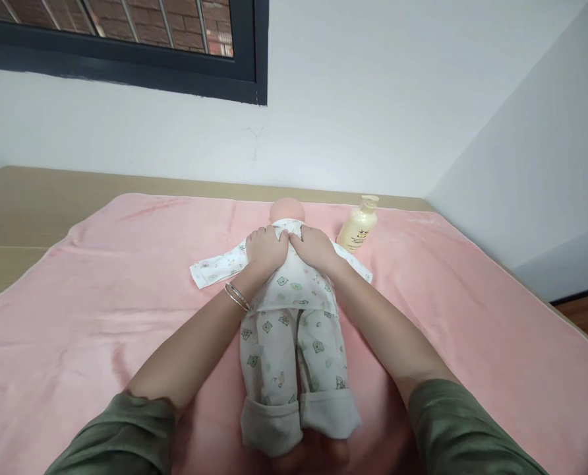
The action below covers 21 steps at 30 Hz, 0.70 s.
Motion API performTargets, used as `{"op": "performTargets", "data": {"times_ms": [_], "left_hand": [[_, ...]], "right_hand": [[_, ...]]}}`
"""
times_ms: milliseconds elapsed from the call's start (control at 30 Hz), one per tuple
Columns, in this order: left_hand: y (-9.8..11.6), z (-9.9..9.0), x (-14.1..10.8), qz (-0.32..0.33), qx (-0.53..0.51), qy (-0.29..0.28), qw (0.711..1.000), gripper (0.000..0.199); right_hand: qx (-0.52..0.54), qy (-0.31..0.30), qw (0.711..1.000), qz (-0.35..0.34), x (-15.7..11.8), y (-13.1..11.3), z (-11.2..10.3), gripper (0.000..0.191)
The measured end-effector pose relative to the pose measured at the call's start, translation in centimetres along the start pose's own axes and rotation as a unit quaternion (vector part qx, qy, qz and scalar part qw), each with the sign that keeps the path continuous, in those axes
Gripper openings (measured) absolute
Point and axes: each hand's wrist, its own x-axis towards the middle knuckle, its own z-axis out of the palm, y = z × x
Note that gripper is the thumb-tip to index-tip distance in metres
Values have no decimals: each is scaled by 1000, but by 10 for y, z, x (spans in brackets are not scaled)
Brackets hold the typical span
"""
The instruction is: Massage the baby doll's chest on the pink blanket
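A baby doll [296,290] in white printed pyjamas lies on a pink blanket [150,264], its bald head [287,209] away from me and its cuffed trouser legs toward me. No facial features show on the head. On the left side of its upper back rests my left hand [267,249], wrapped over the shoulder. My right hand [314,248] covers the right shoulder the same way, and the two thumbs nearly meet at the middle. Both hands have their fingers curved onto the shirt, with the fingertips partly hidden.
A cream pump bottle [357,227] stands just right of the doll's head. The blanket covers a wooden surface [27,204] against a white wall, with a dark-framed window [259,59] at the upper left.
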Motion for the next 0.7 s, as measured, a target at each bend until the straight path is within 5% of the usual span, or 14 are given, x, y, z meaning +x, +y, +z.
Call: {"op": "performTargets", "data": {"times_ms": [500, 700], "left_hand": [[-1, -1, 1, 17, 4, -2, 1000, 56], [-5, -1, 6, 12, -8, -22, 1000, 57]], "right_hand": [[73, -46, 996, -5, 1, 14, -12, 59], [-53, 2, 999, -12, -15, -13, -9, 52]]}}
